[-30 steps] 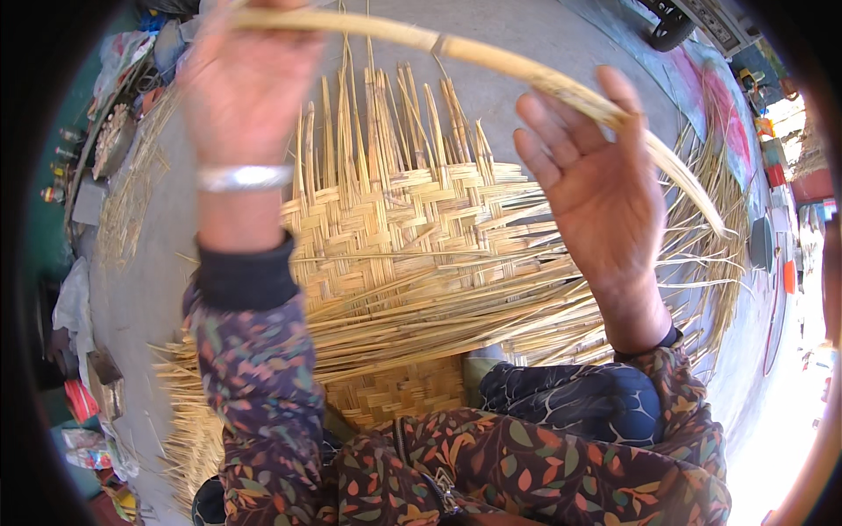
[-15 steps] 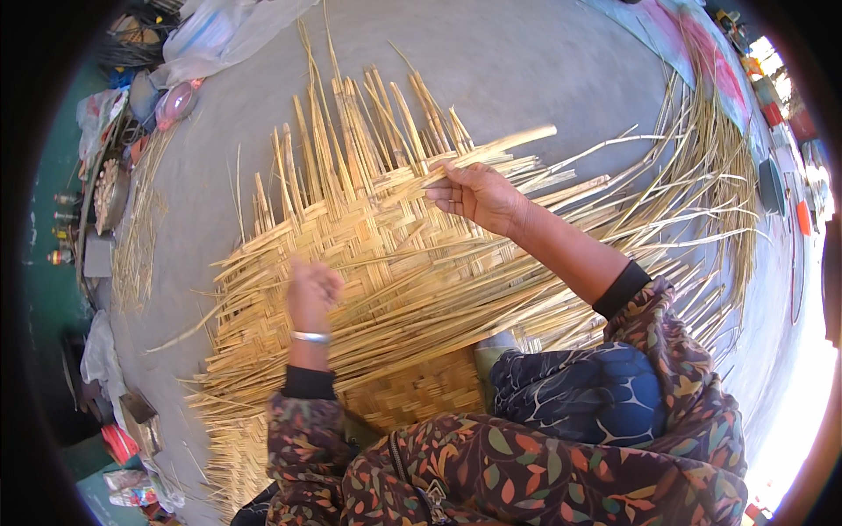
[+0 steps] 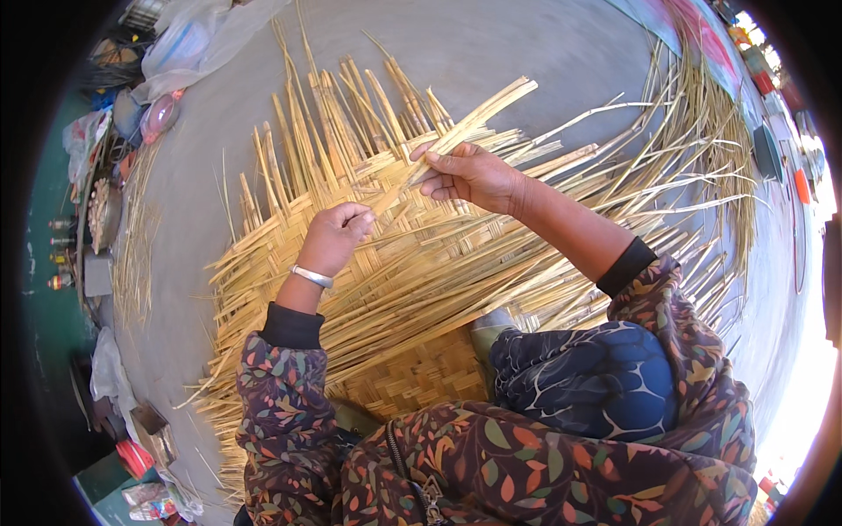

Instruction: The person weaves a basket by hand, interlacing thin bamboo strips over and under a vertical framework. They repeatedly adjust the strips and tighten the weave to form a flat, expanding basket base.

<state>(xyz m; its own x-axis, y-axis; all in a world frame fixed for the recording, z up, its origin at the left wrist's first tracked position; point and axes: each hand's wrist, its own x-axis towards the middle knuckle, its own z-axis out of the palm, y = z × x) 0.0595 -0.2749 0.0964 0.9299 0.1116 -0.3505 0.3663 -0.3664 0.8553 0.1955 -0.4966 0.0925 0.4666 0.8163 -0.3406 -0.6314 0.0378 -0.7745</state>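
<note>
Around the work: grey concrete floor (image 3: pixel 544 53), a heap of plastic bags (image 3: pixel 189 44) at upper left, a pink lidded container (image 3: pixel 160 116) beside them, small bottles (image 3: pixel 60 254) along the left rim, loose bamboo slivers (image 3: pixel 132 254) strewn left of the mat, a fan of long thin strips (image 3: pixel 702 149) curving off to the right. Nothing stood between hands and weave; only a blue patterned knee (image 3: pixel 588 377) and floral sleeves covered the near edge.

Spread flat across the floor, directly ahead: a half-woven bamboo mat (image 3: pixel 421 272), loose ends bristling upward at the far side.

Left hand (image 3: pixel 333 238): curled nearly closed, fingertips pinched on the lower end of a flat bamboo strip (image 3: pixel 465 127), silver bangle (image 3: pixel 311 276) at the wrist. Right hand (image 3: pixel 469 175): half closed, fingers pressed down on the same strip further up, thumb along its edge, heel of the hand resting on the weave.

Hard to make out: exactly where the strip entered the weave under the left fingers. Cut off: mat's near edge beneath the legs, clutter at the left rim too small and bent by the lens to identify.
</note>
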